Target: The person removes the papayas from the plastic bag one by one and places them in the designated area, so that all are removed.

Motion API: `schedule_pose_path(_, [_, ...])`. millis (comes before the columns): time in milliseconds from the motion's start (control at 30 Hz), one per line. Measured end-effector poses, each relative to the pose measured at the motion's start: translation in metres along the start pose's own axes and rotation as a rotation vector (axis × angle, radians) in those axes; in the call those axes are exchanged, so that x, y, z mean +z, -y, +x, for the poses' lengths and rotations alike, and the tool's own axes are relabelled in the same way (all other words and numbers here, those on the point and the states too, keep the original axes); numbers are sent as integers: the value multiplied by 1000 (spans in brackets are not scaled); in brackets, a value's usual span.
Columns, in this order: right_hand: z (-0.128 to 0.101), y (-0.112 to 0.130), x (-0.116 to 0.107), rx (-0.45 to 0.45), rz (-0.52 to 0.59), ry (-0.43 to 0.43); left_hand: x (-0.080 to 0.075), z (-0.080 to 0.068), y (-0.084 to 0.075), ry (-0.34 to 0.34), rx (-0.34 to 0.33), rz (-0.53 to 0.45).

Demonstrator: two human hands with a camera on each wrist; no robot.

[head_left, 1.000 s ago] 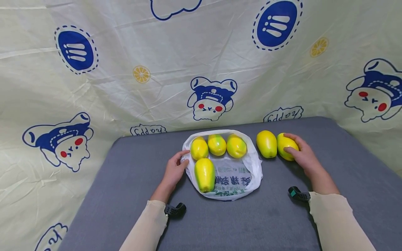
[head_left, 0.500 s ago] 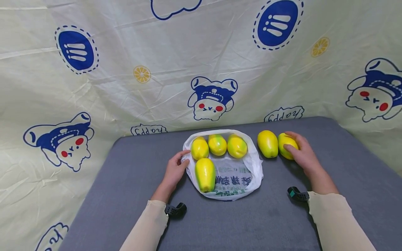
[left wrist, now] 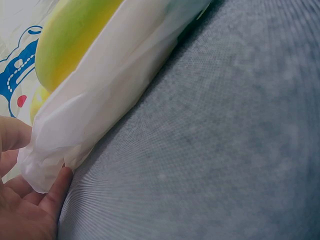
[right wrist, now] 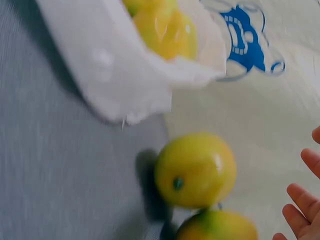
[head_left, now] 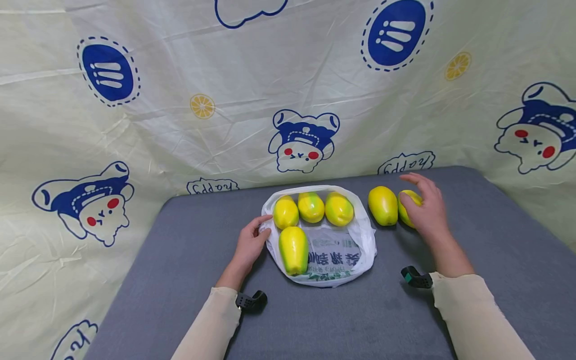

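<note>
A white plastic bag lies open on the grey table with several yellow-green fruits on it, one of them at the front left. My left hand holds the bag's left edge; in the left wrist view that edge sits between my thumb and fingers. Two more fruits lie to the right of the bag: one free, the other half hidden behind my right hand. That hand hovers over it with fingers spread, apart from the two fruits.
The grey table top is backed by a cream cloth printed with blue cartoon figures, which also hangs down both sides. Black camera mounts sit at my wrists.
My right hand gripped the rightmost fruit before; now it has lifted and spread its fingers, shifting slightly left. The left hand and the bag have stayed put.
</note>
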State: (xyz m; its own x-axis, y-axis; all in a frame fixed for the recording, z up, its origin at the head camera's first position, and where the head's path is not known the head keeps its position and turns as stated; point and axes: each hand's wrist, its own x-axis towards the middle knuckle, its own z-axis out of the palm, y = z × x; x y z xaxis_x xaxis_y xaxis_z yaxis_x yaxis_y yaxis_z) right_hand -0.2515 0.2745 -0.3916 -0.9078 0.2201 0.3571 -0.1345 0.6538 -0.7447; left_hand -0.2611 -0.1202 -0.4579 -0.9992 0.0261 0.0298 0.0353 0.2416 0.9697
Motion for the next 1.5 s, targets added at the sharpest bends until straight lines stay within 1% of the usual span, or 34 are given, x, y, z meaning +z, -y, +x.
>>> schedule_pose_path(100, [-3, 12, 6, -52, 14, 6, 0, 0, 0, 1, 0, -2])
schedule_pose_path(300, [-11, 36, 20, -162, 66, 61, 0, -1, -1, 0, -5, -10])
schedule_pose_path(433, [-17, 49, 29, -173, 80, 135, 0, -2, -3, 5, -10, -12])
schedule_pose_path(633, [-25, 59, 42, -193, 75, 266, -1, -2, -1, 5, -1, -3])
schedule_pose_path(800, [-30, 64, 50, -184, 110, 346, 0, -2, -1, 1, -6, -6])
schedule_pose_path(1000, [-38, 72, 60, -167, 199, 419, -2, -1, 0, 7, -3, -10])
schedule_pose_path(1167, [-46, 80, 71, -83, 294, 521, -2, -1, -1, 8, 0, 7])
schedule_pose_path(1267, [-52, 85, 77, -51, 319, 583, -2, -2, -2, 10, -1, 15])
schedule_pose_path(1400, [-60, 89, 84, -57, 345, 645, -1, -2, -3, 7, -2, 11])
schedule_pose_path(1500, [-65, 88, 90, -81, 351, 684, 0, -2, -4, 7, 1, 10])
